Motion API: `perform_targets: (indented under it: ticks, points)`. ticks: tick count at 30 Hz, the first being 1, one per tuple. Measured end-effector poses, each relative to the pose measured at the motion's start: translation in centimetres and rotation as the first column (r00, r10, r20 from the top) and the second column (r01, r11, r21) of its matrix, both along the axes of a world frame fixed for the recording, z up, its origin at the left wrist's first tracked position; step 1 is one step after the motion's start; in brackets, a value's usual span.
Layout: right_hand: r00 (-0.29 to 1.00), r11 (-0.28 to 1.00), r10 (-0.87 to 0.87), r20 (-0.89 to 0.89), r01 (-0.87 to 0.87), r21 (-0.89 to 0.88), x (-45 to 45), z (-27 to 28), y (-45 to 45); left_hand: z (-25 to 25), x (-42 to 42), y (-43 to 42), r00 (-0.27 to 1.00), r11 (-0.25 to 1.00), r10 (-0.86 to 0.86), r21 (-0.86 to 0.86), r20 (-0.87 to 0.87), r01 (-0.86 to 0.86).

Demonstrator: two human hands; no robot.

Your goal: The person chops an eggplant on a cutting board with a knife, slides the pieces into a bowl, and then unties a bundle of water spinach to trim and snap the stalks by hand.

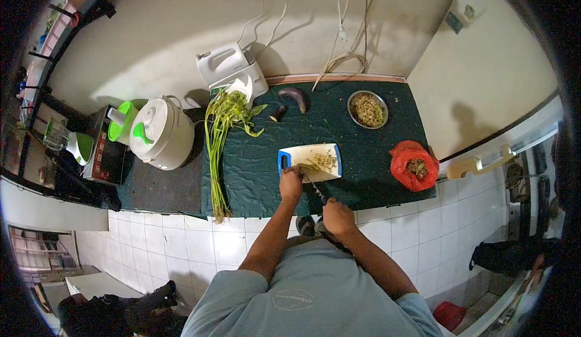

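My right hand [339, 217] is closed round the dark handle of a knife [314, 187], whose blade points up and left over the near edge of the cutting board. The white board with blue ends [337, 161] carries chopped pale green pieces [325, 160]. At the board's near left side, my left hand [291, 181] is closed, its fingertips beside the blade on pale stalks [307, 167]. Exactly how the fingers grip the stalks is too small to make out.
Leafy green stalks [216, 149] lie left of the board. Behind are an eggplant [295, 97], a cut piece [278, 114] and a mixer [229, 66]. A metal bowl [368, 109] and red bag [414, 166] stand right; a rice cooker [162, 132] stands left.
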State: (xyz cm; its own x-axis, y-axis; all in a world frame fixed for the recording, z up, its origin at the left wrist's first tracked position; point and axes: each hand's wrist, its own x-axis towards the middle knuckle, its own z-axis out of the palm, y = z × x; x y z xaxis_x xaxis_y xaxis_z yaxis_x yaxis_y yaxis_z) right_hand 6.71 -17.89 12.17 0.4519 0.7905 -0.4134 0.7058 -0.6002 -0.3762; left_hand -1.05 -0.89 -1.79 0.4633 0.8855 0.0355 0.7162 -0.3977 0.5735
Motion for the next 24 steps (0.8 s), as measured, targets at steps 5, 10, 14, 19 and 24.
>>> perform_targets:
  ticks: [5, 10, 14, 19, 24]
  points:
    - [0.999, 0.999, 0.033, -0.003, -0.033, 0.003, 0.2, -0.4, 0.7, 1.5, -0.1, -0.2, 0.999, 0.993, 0.019, 0.113, -0.040, -0.014]
    - [0.994, 0.997, 0.071, -0.082, -0.073, -0.028, 0.5, 0.0, 1.5, 1.5, -0.1, -0.3, 0.995, 0.988, 0.030, 0.153, -0.095, -0.015]
    - [0.988, 0.994, 0.106, -0.115, -0.105, 0.017, 0.4, -1.2, 1.1, 2.9, 0.0, -0.5, 0.996, 0.997, 0.051, 0.061, -0.074, -0.047]
    - [0.993, 0.999, 0.032, -0.117, -0.032, 0.001, -0.3, 0.5, 0.4, 1.5, 0.1, -0.2, 0.999, 0.993, 0.019, 0.117, 0.038, -0.024]
    - [0.994, 0.997, 0.014, -0.113, -0.024, -0.080, 0.4, 2.4, -0.6, 1.0, 0.2, 0.1, 0.994, 0.987, 0.104, 0.122, 0.028, -0.106]
